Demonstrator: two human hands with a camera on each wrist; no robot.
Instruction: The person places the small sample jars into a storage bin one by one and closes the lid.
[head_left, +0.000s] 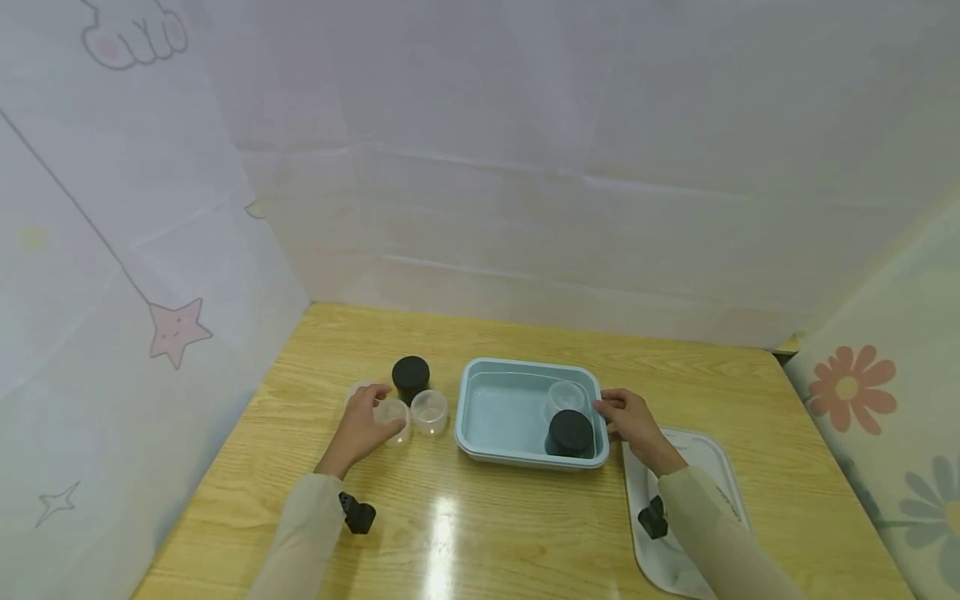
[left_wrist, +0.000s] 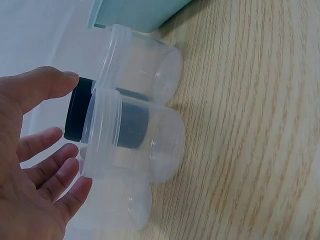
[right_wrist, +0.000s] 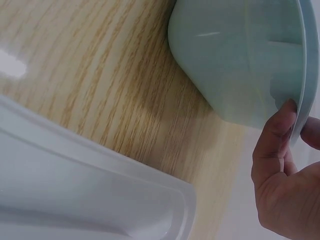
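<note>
My right hand [head_left: 630,421] pinches the right-hand rim of a light blue plastic basin [head_left: 495,454], thumb and fingers on either side of the edge. Inside the basin are a clear plastic jar [head_left: 566,396] and a black-lidded jar [head_left: 570,432]. On the left, my left hand [head_left: 363,429] is spread at the top of a clear lidded jar [left_wrist: 135,135], thumb and fingers apart around its lid end. Close by stand another clear jar [head_left: 430,412], a black-lidded jar [head_left: 411,375] and a further clear jar [left_wrist: 115,202], partly hidden by the hand in the head view.
A white tray [head_left: 712,454] lies on the wooden table [head_left: 525,533] under my right forearm. Printed cloth [head_left: 525,208] hangs behind the table and along both sides.
</note>
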